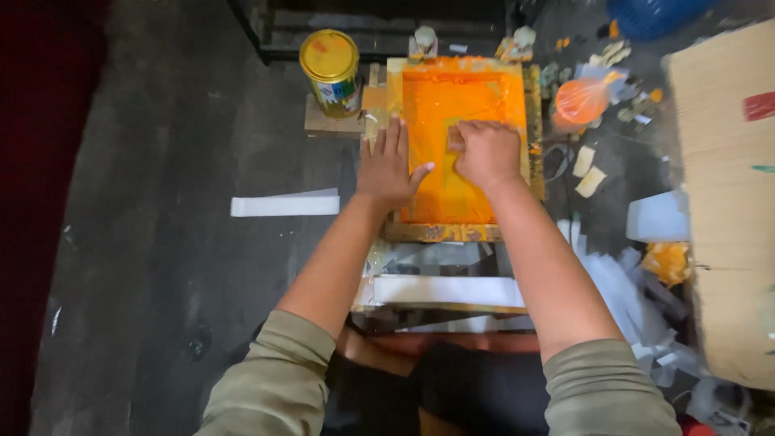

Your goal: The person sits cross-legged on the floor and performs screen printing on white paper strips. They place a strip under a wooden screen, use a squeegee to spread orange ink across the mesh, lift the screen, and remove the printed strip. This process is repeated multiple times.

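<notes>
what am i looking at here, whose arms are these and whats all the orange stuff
This is one picture from a camera worn on a person's head, looking down at their own two bare arms, so no machine is involved. In front of them lies a wooden printing frame whose screen is covered in orange ink. The left hand lies flat, fingers spread, on the frame's left edge. The right hand is closed around a small flat scraper pressed onto the orange screen. Behind the frame stands a yellow tin can on a small block. To the right sit a bag of orange ink, paper scraps and a big sheet of cardboard. A white paper strip lies on the dark floor to the left.
</notes>
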